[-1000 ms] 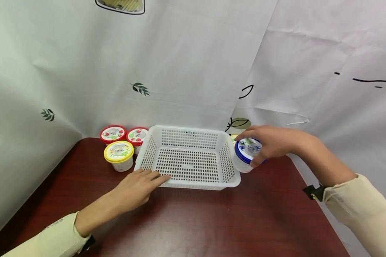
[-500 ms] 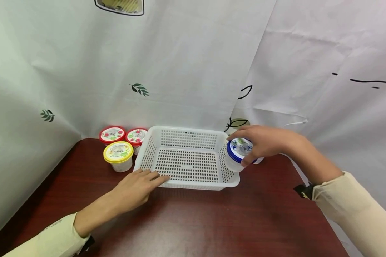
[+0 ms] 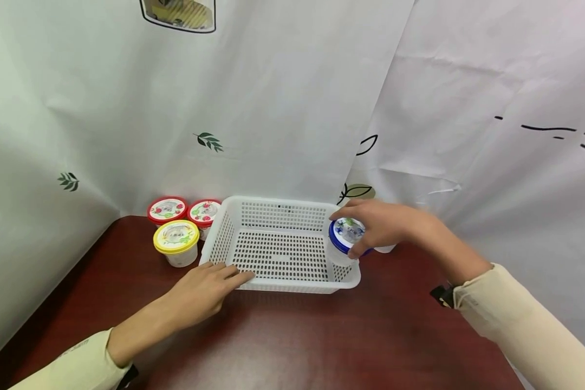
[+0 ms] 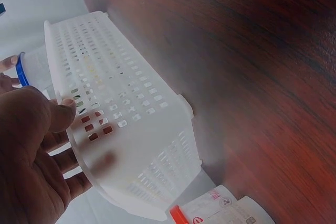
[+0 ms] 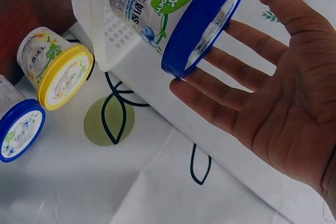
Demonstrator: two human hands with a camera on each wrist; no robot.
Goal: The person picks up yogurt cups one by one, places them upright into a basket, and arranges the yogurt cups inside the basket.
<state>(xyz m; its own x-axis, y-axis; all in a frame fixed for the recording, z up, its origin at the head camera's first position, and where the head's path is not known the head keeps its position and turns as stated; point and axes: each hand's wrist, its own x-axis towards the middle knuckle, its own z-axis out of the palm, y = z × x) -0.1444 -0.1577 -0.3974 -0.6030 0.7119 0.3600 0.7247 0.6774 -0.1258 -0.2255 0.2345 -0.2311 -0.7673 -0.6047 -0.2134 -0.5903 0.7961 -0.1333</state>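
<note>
From the head camera, our right hand (image 3: 377, 226) grips the blue-lidded cup (image 3: 343, 242) by its rim above the white basket (image 3: 278, 276), having carried it leftward across the wall; our left hand (image 3: 202, 290) rests flat-fingered on the front edge. Right wrist: it looks light, stiff, slick.

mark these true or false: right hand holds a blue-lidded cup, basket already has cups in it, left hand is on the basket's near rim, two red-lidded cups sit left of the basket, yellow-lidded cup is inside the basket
1. The right hand holds a blue-lidded cup. True.
2. The basket already has cups in it. False: only the held cup is over its right edge, and nothing lies on its floor.
3. The left hand is on the basket's near rim. True.
4. Two red-lidded cups sit left of the basket. True.
5. The yellow-lidded cup is inside the basket. False: it stands on the table, left of the basket.
</note>
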